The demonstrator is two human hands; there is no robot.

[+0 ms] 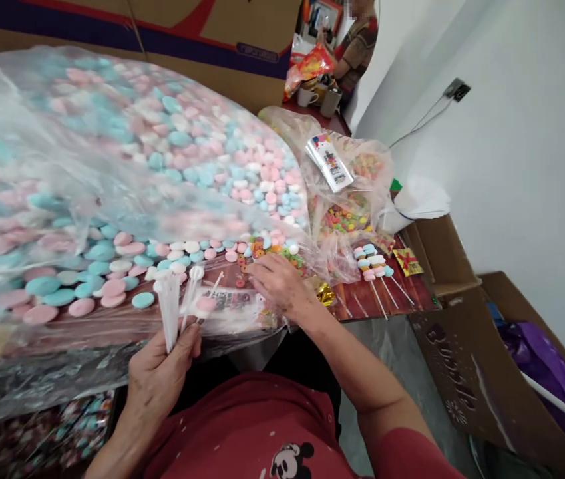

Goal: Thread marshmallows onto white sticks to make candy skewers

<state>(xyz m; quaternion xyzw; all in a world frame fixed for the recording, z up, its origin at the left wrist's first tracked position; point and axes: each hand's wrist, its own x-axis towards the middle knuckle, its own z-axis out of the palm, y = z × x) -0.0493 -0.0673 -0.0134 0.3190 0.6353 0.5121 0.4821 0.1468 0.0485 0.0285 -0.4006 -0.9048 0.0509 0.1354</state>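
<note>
My left hand (160, 372) grips a bundle of white sticks (171, 306) held upright; one stick carries a pink disc candy (205, 304). My right hand (282, 286) rests palm down on the table at a small pile of coloured ring candies (267, 251), fingers spread over them. A big clear plastic bag (127, 159) full of pink, blue and white disc candies covers the table in front of both hands.
A finished skewer cluster (373, 263) lies on the wooden table (386, 299) at right, beside a bag of ring candies (347, 216). Cardboard boxes (466, 372) stand on the floor at right. Another person (357, 46) sits far back by mugs.
</note>
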